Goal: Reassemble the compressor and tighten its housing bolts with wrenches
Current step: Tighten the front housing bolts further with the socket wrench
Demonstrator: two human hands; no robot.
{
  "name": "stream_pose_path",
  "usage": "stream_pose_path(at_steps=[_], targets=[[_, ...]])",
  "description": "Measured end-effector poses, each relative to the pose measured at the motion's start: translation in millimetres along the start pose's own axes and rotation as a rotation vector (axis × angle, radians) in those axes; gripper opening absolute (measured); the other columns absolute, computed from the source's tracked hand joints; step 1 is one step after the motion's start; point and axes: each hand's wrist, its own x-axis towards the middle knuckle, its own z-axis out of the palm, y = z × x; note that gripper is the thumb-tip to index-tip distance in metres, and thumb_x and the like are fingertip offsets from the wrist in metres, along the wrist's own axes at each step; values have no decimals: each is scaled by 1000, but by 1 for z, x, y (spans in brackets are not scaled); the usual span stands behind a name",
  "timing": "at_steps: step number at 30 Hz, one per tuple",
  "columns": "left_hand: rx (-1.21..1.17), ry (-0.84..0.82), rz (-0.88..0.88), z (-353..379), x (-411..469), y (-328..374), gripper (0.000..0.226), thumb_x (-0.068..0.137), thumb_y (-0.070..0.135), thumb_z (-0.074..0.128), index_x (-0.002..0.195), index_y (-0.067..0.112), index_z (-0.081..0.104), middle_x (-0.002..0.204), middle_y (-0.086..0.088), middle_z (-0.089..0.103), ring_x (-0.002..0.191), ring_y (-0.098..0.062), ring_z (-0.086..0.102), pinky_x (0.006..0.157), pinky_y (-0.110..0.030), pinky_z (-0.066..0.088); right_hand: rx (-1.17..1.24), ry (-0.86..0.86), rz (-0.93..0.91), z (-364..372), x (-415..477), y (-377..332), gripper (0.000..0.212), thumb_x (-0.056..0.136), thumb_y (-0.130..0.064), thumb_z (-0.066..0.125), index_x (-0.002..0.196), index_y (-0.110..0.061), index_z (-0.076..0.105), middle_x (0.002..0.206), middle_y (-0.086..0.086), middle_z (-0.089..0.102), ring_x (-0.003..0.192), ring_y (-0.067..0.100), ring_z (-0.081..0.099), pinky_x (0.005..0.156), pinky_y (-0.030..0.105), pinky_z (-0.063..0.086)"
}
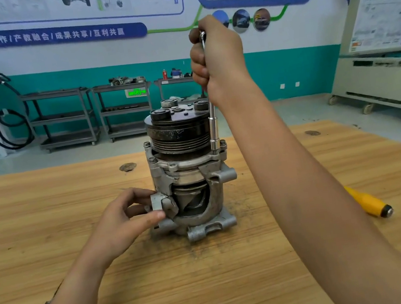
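The wooden desk (48,228) carries a yellow-handled tool (367,200) with a black end, lying well to the right of the left fingers (149,216). A dark round mark (127,166) sits on the desk just beyond those fingers, and a second one (312,133) lies far to their right. Beyond the right fingers (198,56), lower down, grey shelf carts (62,118) line a teal wall (286,67), with a green lit sign (136,92) among them. Far to the left hangs a looped black cable (10,126). Far to the right stands a cream cabinet (380,86) on casters.
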Motion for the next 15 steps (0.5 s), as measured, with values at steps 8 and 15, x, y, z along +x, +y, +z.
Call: stream_pose_path(at_steps=[8,15], targets=[[-35,-13,-10,-1,1,-2,31,71,3,73,99,11,60,96,-5,66,86,-7,67,67,-13,51,474,-699,521,-10,14,3,41,79,-27,35,54,-4,57,29,-5,29,20,6,17,26,13,7],[4,-1,10,1,0,-3,31,74,3,73,97,16,59,101,-4,65,87,-4,66,69,-14,51,180,-319,306,-10,3,-6,52,98,-36,42,49,-18,38,30,-9,20,23,5,15,27,12,11]])
